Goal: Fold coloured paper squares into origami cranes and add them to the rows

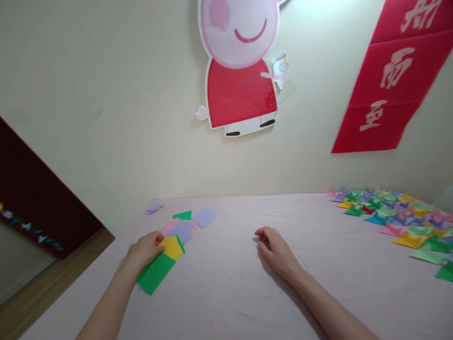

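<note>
My left hand (146, 249) is on the left side of the covered table, closed on a yellow sheet of paper (172, 247), thumb on top and fingertips at its edge. A green sheet (156, 274) lies under and in front of it; another green edge shows beneath the yellow one. Just beyond are a purple sheet (182, 230), a pink sheet (170, 226), a green piece (183, 215) and a separate purple square (205, 217). My right hand (278, 248) rests near the middle of the table with its fingers loosely curled in, and nothing shows in it.
Many folded paper pieces (410, 219) in mixed colours stand in rows at the right. A small folded purple paper (154, 208) lies at the back left. Behind the table (226, 293) rises a wall with a pig cutout (242, 92) and a red banner (382, 101).
</note>
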{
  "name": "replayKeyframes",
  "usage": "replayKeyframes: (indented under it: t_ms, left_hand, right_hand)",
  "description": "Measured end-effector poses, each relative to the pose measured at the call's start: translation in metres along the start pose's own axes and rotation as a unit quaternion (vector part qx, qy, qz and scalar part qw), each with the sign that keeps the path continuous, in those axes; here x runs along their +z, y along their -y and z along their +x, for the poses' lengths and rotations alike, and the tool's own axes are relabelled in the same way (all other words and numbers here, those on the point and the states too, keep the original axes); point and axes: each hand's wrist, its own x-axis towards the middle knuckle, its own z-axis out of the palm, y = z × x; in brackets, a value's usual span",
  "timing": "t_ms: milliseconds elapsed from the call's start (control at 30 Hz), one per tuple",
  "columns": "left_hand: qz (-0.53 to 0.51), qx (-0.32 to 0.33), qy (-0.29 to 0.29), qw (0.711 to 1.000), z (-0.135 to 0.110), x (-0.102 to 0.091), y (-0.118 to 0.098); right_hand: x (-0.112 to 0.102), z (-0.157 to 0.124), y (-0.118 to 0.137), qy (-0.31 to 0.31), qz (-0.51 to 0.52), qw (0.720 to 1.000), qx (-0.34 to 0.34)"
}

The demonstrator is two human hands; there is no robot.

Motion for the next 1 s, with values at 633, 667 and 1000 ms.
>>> replayKeyframes:
  t_ms: [633, 667, 1000]
  left_hand:
    - [0.002, -0.080, 0.051, 0.995, 0.035, -0.023, 0.024]
    - [0.004, -0.079, 0.057, 0.995, 0.035, -0.024, 0.026]
    - [0.013, -0.051, 0.088, 0.995, 0.038, -0.013, 0.018]
  right_hand:
    - [0.000, 0.001, -0.002, 0.011, 0.009, 1.000, 0.009]
    - [0.000, 0.001, -0.003, 0.013, 0.009, 1.000, 0.009]
    - [-0.001, 0.001, -0.002, 0.023, 0.004, 1.000, 0.015]
